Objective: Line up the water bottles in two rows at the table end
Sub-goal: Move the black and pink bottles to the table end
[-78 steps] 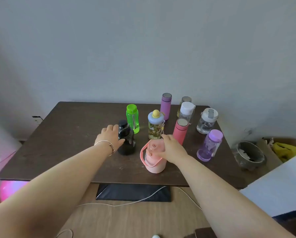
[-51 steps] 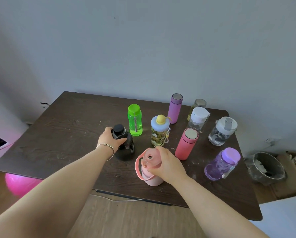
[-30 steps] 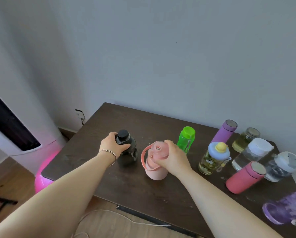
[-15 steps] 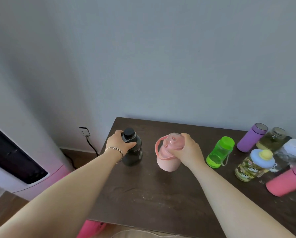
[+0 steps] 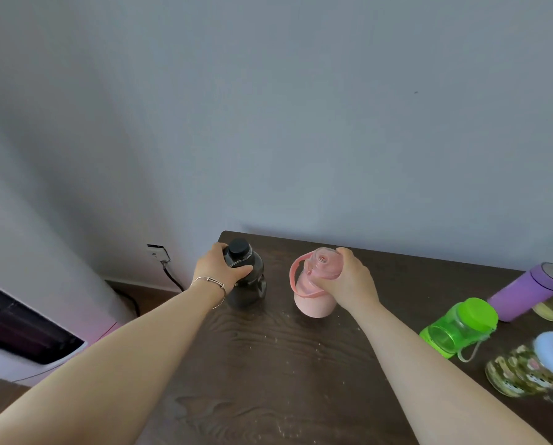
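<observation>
Moved since earlier: both held bottles now stand near the table's far left corner, well away from the cluster they were beside a couple of seconds ago; the view has swung left with them.
Floor unit: white body with a dark panel, at the left edge, beside the table.
Wall socket: a dark cable hangs from it down to the floor.
Left hand: fingers wrapped around the shoulder of the black bottle, thumb across its front; a thin bracelet sits at the wrist.
Black bottle: upright at the far left corner of the table, black cap on.
Right hand: fingers clenched around the neck and lid of the pink bottle.
Pink bottle: upright, right of the black bottle and apart from it, its loop handle on the left side; whether the base touches the wood I cannot tell.
Green bottle: on the table at right, near the front.
Purple flask: behind the green bottle, close to the wall.
Patterned bottle: pale blue lid, at the right edge.
</observation>
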The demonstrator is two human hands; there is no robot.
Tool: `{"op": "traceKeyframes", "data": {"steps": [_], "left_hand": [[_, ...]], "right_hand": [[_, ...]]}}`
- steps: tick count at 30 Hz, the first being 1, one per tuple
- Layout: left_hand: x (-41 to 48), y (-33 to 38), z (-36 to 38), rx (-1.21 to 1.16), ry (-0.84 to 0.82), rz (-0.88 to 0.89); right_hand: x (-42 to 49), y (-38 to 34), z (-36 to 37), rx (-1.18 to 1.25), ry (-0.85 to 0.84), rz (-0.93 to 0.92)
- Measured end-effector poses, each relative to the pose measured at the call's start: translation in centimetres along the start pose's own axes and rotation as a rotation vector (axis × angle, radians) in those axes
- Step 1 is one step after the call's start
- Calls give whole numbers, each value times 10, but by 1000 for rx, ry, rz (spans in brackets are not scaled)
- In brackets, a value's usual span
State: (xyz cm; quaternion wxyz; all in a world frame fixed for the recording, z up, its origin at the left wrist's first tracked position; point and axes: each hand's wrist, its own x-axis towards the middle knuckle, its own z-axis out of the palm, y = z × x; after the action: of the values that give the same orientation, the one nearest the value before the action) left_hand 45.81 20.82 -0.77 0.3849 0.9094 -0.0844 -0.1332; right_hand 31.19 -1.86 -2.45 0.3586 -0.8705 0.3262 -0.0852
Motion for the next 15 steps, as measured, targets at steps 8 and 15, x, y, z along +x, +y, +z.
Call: {"op": "traceKeyframes", "data": {"steps": [8, 15], "left_hand": [[76, 1, 4, -13, -9, -15], [136, 4, 12, 7, -49, 14]], "right_hand": [[67, -30, 30, -3, 11, -47], [108, -47, 59, -31, 20, -24]]}}
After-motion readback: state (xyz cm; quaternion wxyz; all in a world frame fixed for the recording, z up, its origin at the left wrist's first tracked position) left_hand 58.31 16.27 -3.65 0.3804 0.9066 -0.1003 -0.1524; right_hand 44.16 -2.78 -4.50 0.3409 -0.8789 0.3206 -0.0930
